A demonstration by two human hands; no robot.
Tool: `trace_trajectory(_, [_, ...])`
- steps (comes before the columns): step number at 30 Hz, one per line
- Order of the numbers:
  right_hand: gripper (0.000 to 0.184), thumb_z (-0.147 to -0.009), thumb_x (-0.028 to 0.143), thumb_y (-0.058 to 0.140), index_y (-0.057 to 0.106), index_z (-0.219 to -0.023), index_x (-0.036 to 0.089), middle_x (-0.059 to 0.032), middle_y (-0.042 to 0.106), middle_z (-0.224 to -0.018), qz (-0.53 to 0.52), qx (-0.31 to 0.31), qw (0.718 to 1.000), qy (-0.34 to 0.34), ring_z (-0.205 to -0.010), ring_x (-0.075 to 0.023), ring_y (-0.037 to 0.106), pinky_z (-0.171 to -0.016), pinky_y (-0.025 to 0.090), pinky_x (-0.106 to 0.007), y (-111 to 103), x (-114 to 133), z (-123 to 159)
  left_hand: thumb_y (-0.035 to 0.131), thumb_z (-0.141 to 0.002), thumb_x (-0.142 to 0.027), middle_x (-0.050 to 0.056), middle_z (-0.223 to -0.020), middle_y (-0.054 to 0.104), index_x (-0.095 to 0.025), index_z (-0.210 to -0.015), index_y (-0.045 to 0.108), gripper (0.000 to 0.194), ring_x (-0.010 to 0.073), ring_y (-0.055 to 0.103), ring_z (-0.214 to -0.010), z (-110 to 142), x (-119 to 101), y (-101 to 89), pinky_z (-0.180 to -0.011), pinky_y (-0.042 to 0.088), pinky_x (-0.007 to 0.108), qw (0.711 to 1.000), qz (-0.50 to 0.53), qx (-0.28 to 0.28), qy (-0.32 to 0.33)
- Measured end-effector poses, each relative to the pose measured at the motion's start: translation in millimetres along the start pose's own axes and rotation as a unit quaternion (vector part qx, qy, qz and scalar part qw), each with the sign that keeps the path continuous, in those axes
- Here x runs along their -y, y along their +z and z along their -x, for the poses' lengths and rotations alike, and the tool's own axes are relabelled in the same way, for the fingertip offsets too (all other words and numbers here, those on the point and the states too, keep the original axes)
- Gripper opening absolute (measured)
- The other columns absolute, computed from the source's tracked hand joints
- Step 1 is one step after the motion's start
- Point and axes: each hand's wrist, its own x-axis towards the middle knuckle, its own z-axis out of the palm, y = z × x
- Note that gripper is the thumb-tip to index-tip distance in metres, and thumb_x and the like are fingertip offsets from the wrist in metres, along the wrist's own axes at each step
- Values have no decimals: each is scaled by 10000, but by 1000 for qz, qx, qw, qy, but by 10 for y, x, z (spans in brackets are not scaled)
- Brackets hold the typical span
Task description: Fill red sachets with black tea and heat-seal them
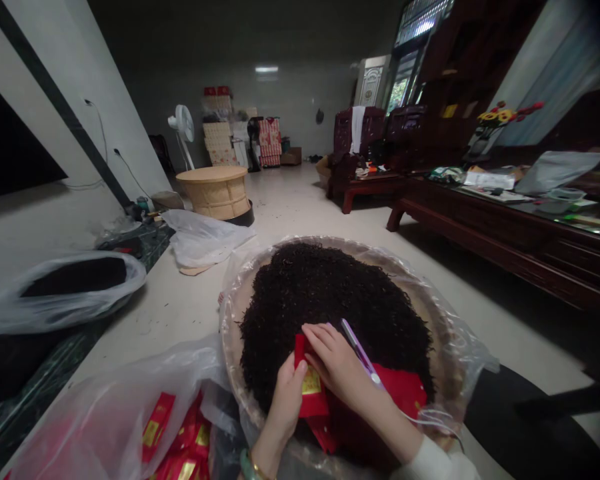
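Left hand and right hand pinch one red packet; more packets sit in the near-left bag, and a large dark heap remains.

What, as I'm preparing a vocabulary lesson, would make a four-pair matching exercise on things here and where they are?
Things
1. white fan
2. dark heap
3. red packet
4. purple tool

Places
A. held in left hand and right hand
B. behind the round-topped stand
C. beside the right hand
D. inside the round basket

Pairs: 1-B, 2-D, 3-A, 4-C
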Motion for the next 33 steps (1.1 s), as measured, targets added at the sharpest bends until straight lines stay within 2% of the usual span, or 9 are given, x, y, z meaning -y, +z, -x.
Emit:
trace_trajectory(6, [368, -935, 134, 442, 515, -1290, 200, -132, 654, -1154, 6, -96, 995, -31, -1079, -250, 593, -909, 520, -481, 161, 8, 120, 775, -658, -443, 143, -1153, 689, -146, -1108, 688, 547, 315, 601, -1114, 7, 11, -12, -1011, 411, 430, 1000, 7, 0, -1])
trace_trajectory(10, [155, -928, 179, 495, 628, -1006, 192, -92, 657, -910, -6, -112, 994, -16, -841, -211, 611, -710, 554, -382, 114, 33, 117, 805, -621, -438, 133, -1105, 706, -152, -1060, 710, 532, 302, 627, -1060, 57, -24, 27, -979, 437, 413, 999, 35, 8, -23])
trace_trajectory(12, [138, -929, 153, 485, 619, -918, 185, -69, 645, -828, -22, -98, 994, -37, -748, -182, 579, -641, 531, -327, 53, 68, 98, 797, -613, -492, 125, -1018, 729, -143, -1003, 728, 528, 288, 652, -987, 78, -48, 39, -926, 470, 401, 997, 59, -1, -54])
trace_trajectory(15, [147, -927, 99, 466, 591, -921, 175, -65, 678, -851, -44, -80, 992, -91, -777, -173, 578, -688, 512, -314, -40, 122, 73, 743, -632, -590, 96, -805, 739, -113, -853, 740, 526, 257, 671, -827, 76, -100, 31, -797, 508, 374, 995, 55, -25, -82])
trace_trajectory(18, [186, -934, 73, 420, 571, -919, 180, -61, 701, -889, -55, -51, 990, -118, -809, -166, 608, -701, 472, -319, -98, 150, 63, 740, -651, -569, 76, -743, 731, -105, -804, 736, 489, 227, 661, -768, 37, -168, -9, -755, 498, 334, 998, -1, 12, -63])
trace_trajectory(23, [224, -963, 103, 364, 538, -848, 187, -14, 663, -716, -60, -7, 995, -84, -612, -129, 579, -640, 405, -307, -108, 143, 64, 760, -631, -543, 83, -803, 742, -126, -858, 730, 475, 214, 663, -776, -23, -255, -118, -745, 489, 298, 996, -74, 27, -32])
trace_trajectory(26, [235, -973, 122, 340, 550, -893, 189, -24, 679, -737, -61, 4, 995, -76, -602, -132, 569, -652, 399, -311, -93, 135, 70, 754, -646, -509, 64, -756, 736, -141, -856, 716, 425, 197, 658, -690, -32, -311, -162, -667, 497, 283, 992, -117, 25, -32])
trace_trajectory(31, [280, -941, 79, 346, 600, -901, 190, -21, 695, -745, -91, 96, 990, -44, -644, -135, 586, -740, 394, -328, -140, 202, 62, 700, -728, -372, 41, -628, 707, -169, -683, 718, 210, 182, 633, -583, 6, -428, -152, -570, 473, 245, 953, -292, 7, 81])
trace_trajectory(33, [197, -918, 132, 442, 625, -873, 190, -22, 694, -744, -110, 145, 983, 0, -686, -147, 595, -791, 400, -336, -177, 254, 43, 655, -774, -323, 57, -690, 736, -199, -729, 742, 157, 208, 666, -641, 40, -455, -135, -616, 497, 265, 932, -336, 1, 138])
